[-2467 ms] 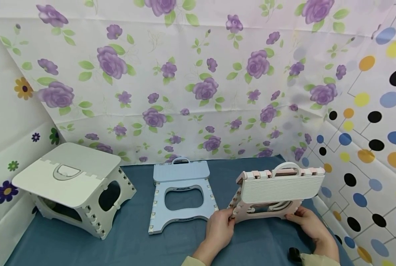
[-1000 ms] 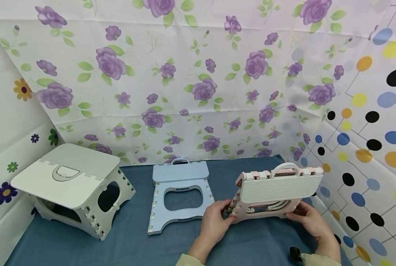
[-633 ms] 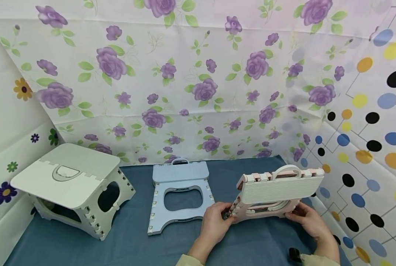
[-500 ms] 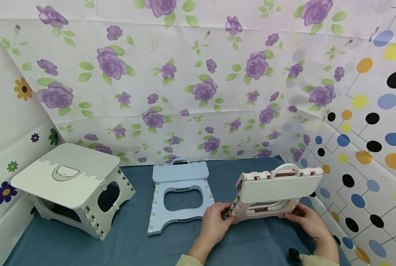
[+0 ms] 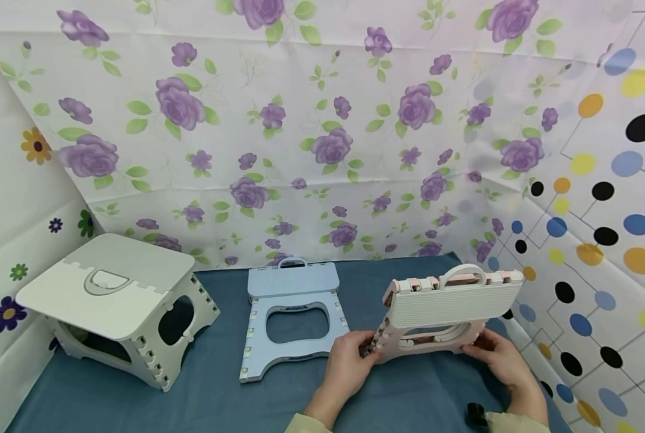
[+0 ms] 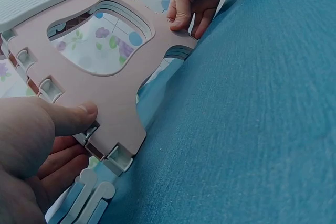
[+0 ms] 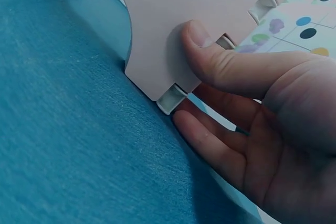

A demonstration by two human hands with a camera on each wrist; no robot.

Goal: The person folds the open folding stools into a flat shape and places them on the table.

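Observation:
A pink and white folding stool (image 5: 457, 300) stands upright at the right of the head view, partly folded, its white handle loop on top. My left hand (image 5: 346, 367) grips the foot of its left leg. In the left wrist view the thumb (image 6: 79, 118) presses the pink front face, with the other fingers behind the edge. My right hand (image 5: 503, 361) holds the right leg's foot the same way. The right wrist view shows that thumb (image 7: 202, 43) on the pink panel (image 7: 157, 30), fingers curled behind. Both feet are right at the blue cloth.
A light blue folding stool (image 5: 297, 279) lies folded on the blue cloth (image 5: 208, 391), close left of my left hand. An unfolded white stool (image 5: 122, 276) stands at the far left. Floral sheeting (image 5: 300, 150) rises behind, and dotted sheeting (image 5: 598, 270) borders the right.
Since the oldest frame my left hand has shifted slightly left and spread around the leg's edge. The pink stool tilted a little and came back; the other stools have not moved.

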